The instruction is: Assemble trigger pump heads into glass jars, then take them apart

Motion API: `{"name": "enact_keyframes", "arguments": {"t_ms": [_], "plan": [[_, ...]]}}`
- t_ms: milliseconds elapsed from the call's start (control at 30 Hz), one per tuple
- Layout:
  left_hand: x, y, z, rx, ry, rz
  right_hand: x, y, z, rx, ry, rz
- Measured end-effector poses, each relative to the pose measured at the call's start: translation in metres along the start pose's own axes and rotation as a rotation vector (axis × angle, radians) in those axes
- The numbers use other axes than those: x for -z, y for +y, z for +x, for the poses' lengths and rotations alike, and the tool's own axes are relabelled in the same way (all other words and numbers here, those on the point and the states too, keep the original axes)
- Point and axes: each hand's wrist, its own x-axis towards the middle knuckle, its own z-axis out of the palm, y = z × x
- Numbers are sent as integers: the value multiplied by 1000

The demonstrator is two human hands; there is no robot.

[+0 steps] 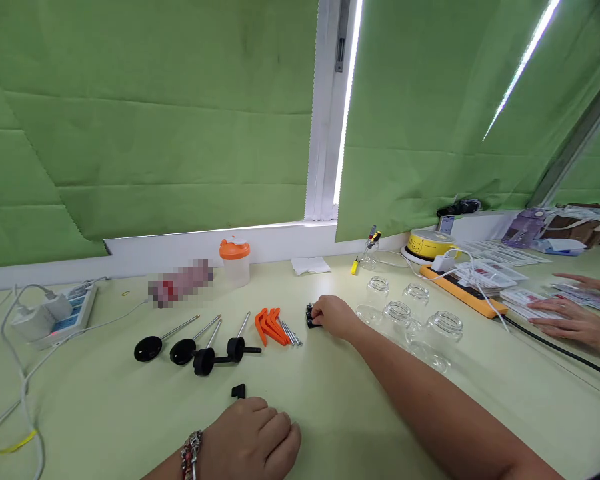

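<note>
My left hand is near the front of the table, its fingers curled into a loose fist. Just past its knuckles shows a small black plastic part; whether the hand grips it is hidden. Farther off, my right hand has its fingertips closed at a small cluster of black plastic pieces. Left of that cluster lie several metal screws and several curved orange plastic pieces. Black round parts with metal rods and black ring-shaped parts with handles lie farther left.
Several clear glass jars stand beside my right forearm. Behind are an orange-lidded cup, white paper and a yellow-handled tool. An orange power strip lies right, near another person's hands. White cables cross the left side.
</note>
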Motion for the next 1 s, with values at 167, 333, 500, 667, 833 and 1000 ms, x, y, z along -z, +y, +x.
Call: {"name": "enact_keyframes", "arguments": {"t_ms": [167, 333, 500, 667, 833, 1000], "plan": [[1, 1, 2, 13, 1, 12, -4, 1, -24, 106, 14, -77], [2, 1, 3, 11, 18, 7, -6, 1, -43, 248, 3, -74], [-2, 3, 0, 55, -16, -27, -10, -7, -65, 263, 18, 81], [-4, 6, 5, 250, -114, -84, -17, -26, -90, 304, -42, 248], [-10, 7, 14, 447, -249, -161, -25, -51, -110, 472, -129, 345], [-16, 5, 13, 509, -277, -276, -27, -61, -113, 417, -153, 500]]}}
